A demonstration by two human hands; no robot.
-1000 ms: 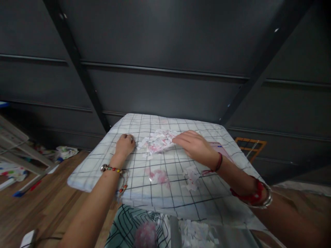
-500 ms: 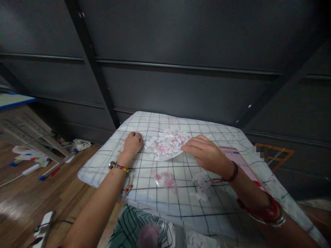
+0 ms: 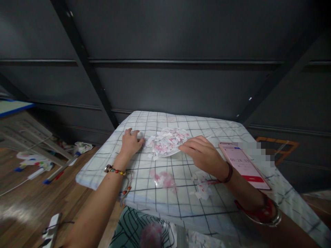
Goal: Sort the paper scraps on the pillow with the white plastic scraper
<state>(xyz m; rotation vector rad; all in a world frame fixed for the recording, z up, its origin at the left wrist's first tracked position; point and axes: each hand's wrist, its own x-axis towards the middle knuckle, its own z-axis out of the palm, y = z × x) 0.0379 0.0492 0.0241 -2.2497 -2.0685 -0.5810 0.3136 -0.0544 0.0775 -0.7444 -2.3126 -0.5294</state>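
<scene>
A heap of white paper scraps with pink-red marks [image 3: 168, 139] lies on a thin white curved-edged base [image 3: 169, 155], a plate or sheet, I cannot tell which. To its left, my left hand [image 3: 131, 142] rests on the checked cloth, fingers spread and holding nothing. My right hand [image 3: 200, 151] is at the heap's right edge, thumb and fingers pinched together at the white rim. What is between those fingertips is hidden. Nearer to me lie a small clear plastic bag with pink stuff [image 3: 164, 179] and a smaller bunch of scraps [image 3: 203, 186], partly below my right wrist.
A phone [image 3: 244, 167] showing a timer lies right of my right forearm. The white checked cloth [image 3: 212, 127] reaches a dark panelled wall [image 3: 181, 86]. On the floor at left are a power strip [image 3: 51, 229] and a table's legs [image 3: 62, 165]. A pink-filled bag [image 3: 151, 236] sits by my lap.
My left hand has opened from a curled pose, its fingers now spread. My right hand stays at the heap's edge, slightly further left; the white rim sits lower and the phone shows more fully.
</scene>
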